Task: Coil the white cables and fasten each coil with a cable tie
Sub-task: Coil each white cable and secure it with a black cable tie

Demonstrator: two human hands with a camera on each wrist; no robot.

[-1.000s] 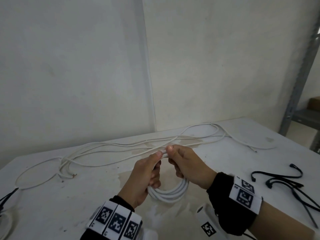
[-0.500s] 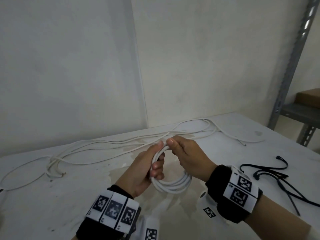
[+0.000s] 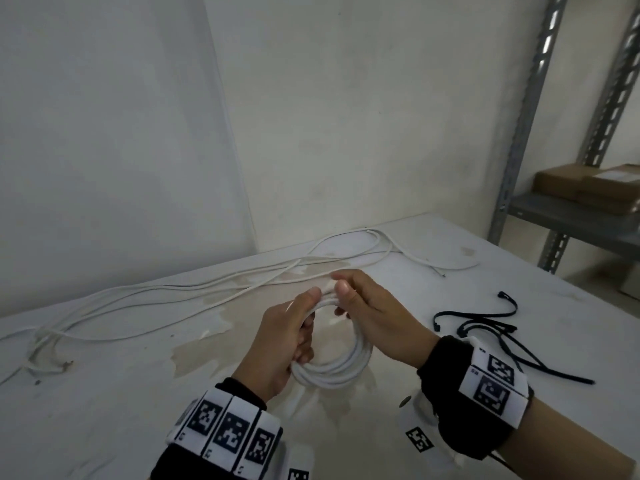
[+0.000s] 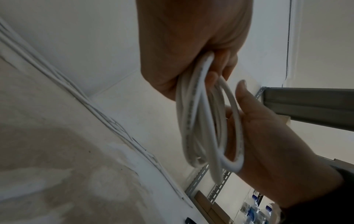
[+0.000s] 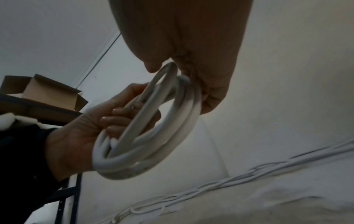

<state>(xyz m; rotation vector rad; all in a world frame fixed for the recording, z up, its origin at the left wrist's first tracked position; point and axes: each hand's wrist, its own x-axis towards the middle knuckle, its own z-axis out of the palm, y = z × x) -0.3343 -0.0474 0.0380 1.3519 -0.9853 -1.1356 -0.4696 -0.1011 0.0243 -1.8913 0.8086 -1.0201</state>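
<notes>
No legible text, brand or number appears. The wrist bands [image 3: 227, 432] carry only square black-and-white coded markers; faint print along the coiled cable [image 4: 193, 106] is unreadable.

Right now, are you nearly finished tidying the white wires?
Not yet. One coil is wound, gripped by the left hand and pinched by the right hand, but untied. The cable ties lie unused, and loose cables remain stretched across the table.
</notes>
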